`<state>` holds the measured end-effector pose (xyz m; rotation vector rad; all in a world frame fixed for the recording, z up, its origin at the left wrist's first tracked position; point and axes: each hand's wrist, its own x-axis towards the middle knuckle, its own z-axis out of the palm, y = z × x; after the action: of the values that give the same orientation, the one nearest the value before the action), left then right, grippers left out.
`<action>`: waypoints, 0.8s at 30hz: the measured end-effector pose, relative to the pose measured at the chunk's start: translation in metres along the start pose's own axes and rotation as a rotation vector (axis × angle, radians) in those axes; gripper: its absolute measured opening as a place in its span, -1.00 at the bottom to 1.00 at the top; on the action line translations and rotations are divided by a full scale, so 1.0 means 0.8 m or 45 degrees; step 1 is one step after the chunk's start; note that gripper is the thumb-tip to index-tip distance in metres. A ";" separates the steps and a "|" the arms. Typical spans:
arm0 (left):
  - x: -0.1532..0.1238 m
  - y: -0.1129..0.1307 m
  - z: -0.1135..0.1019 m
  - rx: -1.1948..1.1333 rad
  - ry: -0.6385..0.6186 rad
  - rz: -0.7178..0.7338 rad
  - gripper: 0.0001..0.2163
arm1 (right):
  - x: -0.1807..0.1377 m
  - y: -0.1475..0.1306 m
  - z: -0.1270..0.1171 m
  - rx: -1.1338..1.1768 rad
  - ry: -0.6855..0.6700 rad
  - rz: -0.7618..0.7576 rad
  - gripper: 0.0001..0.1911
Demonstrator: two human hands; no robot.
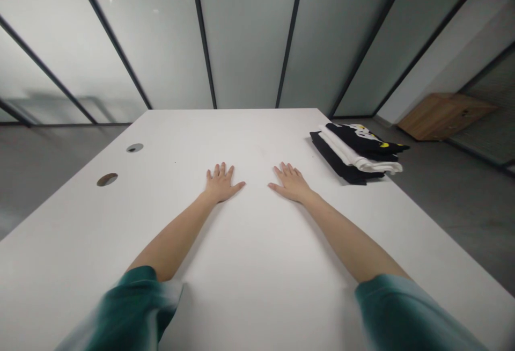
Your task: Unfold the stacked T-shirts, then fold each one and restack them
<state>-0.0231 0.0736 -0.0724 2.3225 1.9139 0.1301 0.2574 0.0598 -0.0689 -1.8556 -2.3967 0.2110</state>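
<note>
Palm down on the white table point(257, 265), my left hand point(220, 183) lies flat with its fingers spread and holds nothing. Level with it, my right hand point(290, 182) also rests flat on the tabletop, fingers apart. A gap of bare tabletop separates the two thumbs. To the right of my right hand sits a stack of folded clothes point(358, 152) near the table's right edge, not touched by either hand. Black cloth with a white and yellow print is on top, white cloth in the middle, black cloth at the bottom.
Two round holes pierce the table at the left, a farther one point(134, 148) and a nearer one point(107, 180). Beyond the far edge stands a frosted glass wall point(245, 34) with dark frames. A wooden cabinet point(438, 116) is on the floor at the right.
</note>
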 end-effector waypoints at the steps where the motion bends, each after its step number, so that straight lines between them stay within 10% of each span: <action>1: 0.001 0.000 -0.001 0.010 -0.008 -0.001 -0.16 | 0.000 -0.001 0.000 -0.003 -0.031 0.001 -0.09; 24: -0.006 0.009 -0.016 0.182 -0.127 -0.004 -0.12 | 0.000 0.000 -0.003 -0.149 -0.117 0.033 -0.05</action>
<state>-0.0186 0.0680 -0.0585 2.3649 1.9370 -0.1255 0.2573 0.0602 -0.0668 -1.9689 -2.4972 0.1641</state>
